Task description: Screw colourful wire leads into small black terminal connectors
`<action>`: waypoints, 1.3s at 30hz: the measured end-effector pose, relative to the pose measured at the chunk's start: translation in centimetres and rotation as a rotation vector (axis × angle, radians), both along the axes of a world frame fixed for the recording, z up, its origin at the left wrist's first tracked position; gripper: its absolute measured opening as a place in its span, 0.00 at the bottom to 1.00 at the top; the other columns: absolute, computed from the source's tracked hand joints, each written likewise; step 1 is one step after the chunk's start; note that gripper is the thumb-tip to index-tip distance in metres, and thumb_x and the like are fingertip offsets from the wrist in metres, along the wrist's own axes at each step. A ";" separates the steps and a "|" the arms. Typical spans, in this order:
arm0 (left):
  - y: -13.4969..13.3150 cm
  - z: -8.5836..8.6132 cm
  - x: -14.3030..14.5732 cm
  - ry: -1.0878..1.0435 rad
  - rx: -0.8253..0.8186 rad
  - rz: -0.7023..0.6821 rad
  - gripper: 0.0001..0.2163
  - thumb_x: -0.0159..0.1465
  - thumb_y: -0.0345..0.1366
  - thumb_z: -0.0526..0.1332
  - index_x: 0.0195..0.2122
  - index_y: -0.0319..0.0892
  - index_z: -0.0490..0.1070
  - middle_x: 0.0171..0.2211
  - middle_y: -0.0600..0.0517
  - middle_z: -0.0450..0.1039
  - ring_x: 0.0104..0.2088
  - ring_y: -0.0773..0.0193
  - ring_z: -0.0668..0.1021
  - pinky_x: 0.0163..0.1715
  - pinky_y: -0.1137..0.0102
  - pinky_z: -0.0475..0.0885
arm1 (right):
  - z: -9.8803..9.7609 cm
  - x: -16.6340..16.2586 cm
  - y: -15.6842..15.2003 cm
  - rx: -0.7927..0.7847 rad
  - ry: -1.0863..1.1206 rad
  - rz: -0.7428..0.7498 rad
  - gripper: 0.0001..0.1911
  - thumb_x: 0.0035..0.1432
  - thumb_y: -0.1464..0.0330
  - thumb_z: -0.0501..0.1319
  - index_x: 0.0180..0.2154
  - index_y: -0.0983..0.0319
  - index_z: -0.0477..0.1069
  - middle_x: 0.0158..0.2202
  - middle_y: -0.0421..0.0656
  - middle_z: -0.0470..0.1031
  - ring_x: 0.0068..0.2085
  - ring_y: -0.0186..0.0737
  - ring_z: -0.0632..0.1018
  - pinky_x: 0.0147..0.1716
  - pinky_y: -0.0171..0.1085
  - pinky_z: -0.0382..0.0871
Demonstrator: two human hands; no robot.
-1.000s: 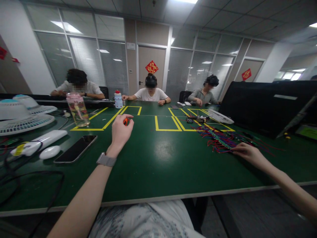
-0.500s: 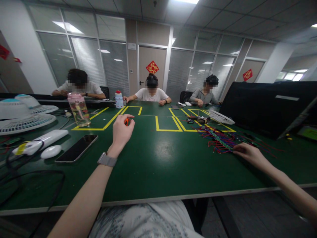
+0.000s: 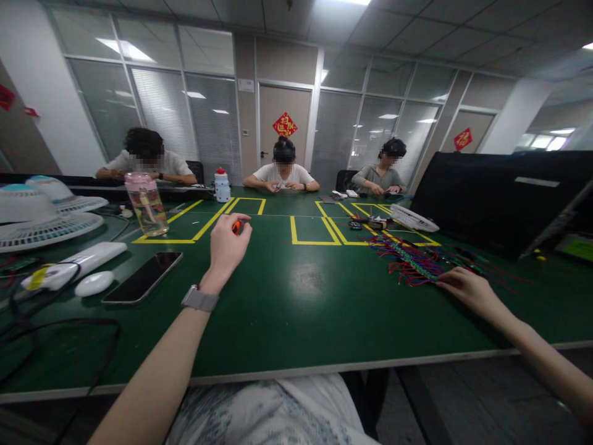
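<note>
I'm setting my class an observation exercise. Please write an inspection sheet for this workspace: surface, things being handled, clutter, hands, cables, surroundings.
Surface: green table, marked with yellow tape.
Things handled: orange object, its kind unclear; bundle of red and blue wires.
Clutter: phone, pink-lidded bottle and white fans at left.
Hands: left hand curled around the orange object; right hand pinching the bundle's near end.
Cables: black cable looped at the table's left.
Surroundings: three people seated across the table; black monitor at right.

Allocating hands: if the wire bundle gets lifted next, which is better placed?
Right, I'd judge: the right hand appears to pinch the near end of the wire bundle. The left hand is well away, curled around an orange object.
</note>
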State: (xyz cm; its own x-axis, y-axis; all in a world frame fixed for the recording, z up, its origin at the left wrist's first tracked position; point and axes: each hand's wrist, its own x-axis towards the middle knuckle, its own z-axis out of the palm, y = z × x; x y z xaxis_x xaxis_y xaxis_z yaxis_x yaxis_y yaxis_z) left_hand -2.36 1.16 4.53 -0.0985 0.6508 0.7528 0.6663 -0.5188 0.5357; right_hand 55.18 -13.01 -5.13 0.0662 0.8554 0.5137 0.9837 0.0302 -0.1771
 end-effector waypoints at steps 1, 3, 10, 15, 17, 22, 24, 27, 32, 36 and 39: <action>0.0 0.0 0.0 -0.001 0.002 0.000 0.08 0.59 0.34 0.57 0.37 0.43 0.75 0.37 0.49 0.72 0.39 0.59 0.75 0.43 0.65 0.69 | -0.1 0.2 0.0 0.000 -0.012 0.004 0.25 0.55 0.48 0.56 0.31 0.62 0.78 0.33 0.49 0.76 0.33 0.48 0.78 0.32 0.41 0.72; 0.0 0.0 0.0 -0.005 0.005 0.001 0.08 0.59 0.34 0.57 0.36 0.43 0.75 0.37 0.49 0.72 0.38 0.59 0.75 0.44 0.65 0.69 | -0.2 0.4 0.1 0.002 -0.037 0.010 0.25 0.56 0.49 0.55 0.31 0.62 0.79 0.32 0.49 0.76 0.33 0.47 0.78 0.32 0.41 0.71; -0.1 0.1 0.0 -0.001 -0.001 0.000 0.09 0.59 0.34 0.57 0.37 0.43 0.76 0.37 0.49 0.72 0.38 0.59 0.74 0.43 0.65 0.69 | -0.1 0.0 0.2 0.036 -0.237 0.073 0.23 0.61 0.55 0.51 0.28 0.62 0.77 0.31 0.51 0.74 0.34 0.48 0.75 0.35 0.44 0.71; 0.0 0.0 0.0 -0.001 -0.004 0.003 0.08 0.60 0.34 0.57 0.37 0.43 0.76 0.38 0.49 0.72 0.38 0.59 0.75 0.43 0.66 0.69 | -0.2 0.0 0.3 0.034 -0.272 0.075 0.23 0.61 0.56 0.51 0.28 0.63 0.77 0.31 0.52 0.74 0.33 0.48 0.75 0.34 0.44 0.71; 0.0 0.0 0.0 0.003 -0.001 0.002 0.08 0.60 0.34 0.57 0.37 0.43 0.76 0.38 0.49 0.73 0.39 0.59 0.75 0.43 0.66 0.69 | -0.3 0.3 0.4 0.061 -0.241 0.049 0.25 0.60 0.54 0.51 0.28 0.63 0.78 0.31 0.52 0.74 0.33 0.48 0.76 0.33 0.43 0.72; 0.2 -0.1 0.0 0.009 0.004 0.007 0.09 0.60 0.34 0.57 0.37 0.42 0.76 0.37 0.49 0.73 0.38 0.59 0.75 0.43 0.66 0.69 | -0.5 1.0 0.4 0.059 -0.172 0.018 0.24 0.58 0.53 0.52 0.29 0.61 0.80 0.31 0.50 0.76 0.31 0.46 0.78 0.31 0.40 0.73; 0.2 -0.1 0.0 0.013 -0.003 0.009 0.09 0.60 0.34 0.57 0.38 0.42 0.76 0.37 0.49 0.73 0.38 0.59 0.75 0.43 0.65 0.68 | -0.6 1.0 0.3 0.056 -0.154 0.004 0.22 0.58 0.54 0.53 0.28 0.60 0.80 0.31 0.50 0.76 0.31 0.45 0.78 0.31 0.40 0.73; 0.1 -0.1 0.0 0.016 0.001 0.006 0.09 0.60 0.35 0.57 0.37 0.42 0.76 0.37 0.49 0.73 0.38 0.59 0.75 0.43 0.65 0.68 | -0.6 1.0 0.2 0.050 -0.134 -0.003 0.20 0.56 0.56 0.54 0.28 0.59 0.80 0.32 0.50 0.76 0.31 0.46 0.78 0.31 0.40 0.72; 0.1 -0.1 -0.1 0.017 0.004 0.000 0.09 0.60 0.35 0.57 0.38 0.42 0.76 0.37 0.49 0.73 0.39 0.59 0.75 0.43 0.65 0.68 | -0.6 0.8 0.0 0.054 -0.106 -0.009 0.18 0.56 0.56 0.55 0.29 0.58 0.79 0.33 0.52 0.76 0.32 0.47 0.78 0.32 0.42 0.71; 0.2 -0.1 -0.1 0.012 0.008 0.000 0.09 0.60 0.34 0.58 0.37 0.42 0.76 0.37 0.49 0.73 0.39 0.60 0.75 0.43 0.66 0.68 | -0.7 0.9 0.0 0.048 -0.080 -0.009 0.20 0.56 0.52 0.56 0.29 0.58 0.79 0.33 0.53 0.76 0.33 0.48 0.77 0.32 0.43 0.70; 0.2 -0.1 0.0 0.008 0.004 0.001 0.09 0.60 0.34 0.58 0.37 0.42 0.76 0.37 0.49 0.73 0.39 0.60 0.75 0.43 0.66 0.68 | -0.6 0.9 -0.3 0.045 -0.065 -0.009 0.22 0.56 0.49 0.56 0.30 0.58 0.78 0.33 0.54 0.75 0.33 0.48 0.77 0.32 0.44 0.70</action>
State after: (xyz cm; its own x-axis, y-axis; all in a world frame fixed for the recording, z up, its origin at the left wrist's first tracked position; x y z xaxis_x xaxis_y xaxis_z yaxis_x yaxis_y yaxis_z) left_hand -2.39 1.36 4.42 -0.0934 0.6476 0.7563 0.6713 -0.5200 0.5282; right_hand 56.11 -13.33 -5.72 0.0394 0.8307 0.5554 0.9933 0.0276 -0.1118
